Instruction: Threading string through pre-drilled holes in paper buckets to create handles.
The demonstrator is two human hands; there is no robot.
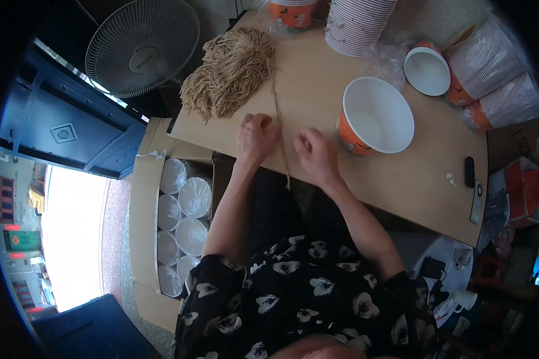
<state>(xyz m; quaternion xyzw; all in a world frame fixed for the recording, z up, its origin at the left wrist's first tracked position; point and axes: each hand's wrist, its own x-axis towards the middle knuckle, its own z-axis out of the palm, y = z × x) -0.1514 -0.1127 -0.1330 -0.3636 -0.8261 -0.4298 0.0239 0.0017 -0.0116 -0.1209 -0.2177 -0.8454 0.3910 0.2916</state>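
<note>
Brown board forms the desk (308, 72) in front of you, with a fan (144, 60) past its left corner and an orange bucket (377, 116) with a white inside standing to your right. Your work centres on 1 twisted tan strand (287, 161), which runs down from beside a heaped bundle of tan cord (229, 75) and passes between your 2 hands, its loose end reaching the near edge. Expect it to be light, soft and limp, more fuzzy than slippery, and hard to break but apt to snag; a thumb-and-fingertip pinch close to the loose end should suit you best. Your left hand (257, 139) has its fingers curled nearly closed, right at the strand, though you can't tell whether they grip it. Your right hand (318, 157) sits just right of the strand, apart from it, fingers loosely folded; whether they pinch anything is hidden.
</note>
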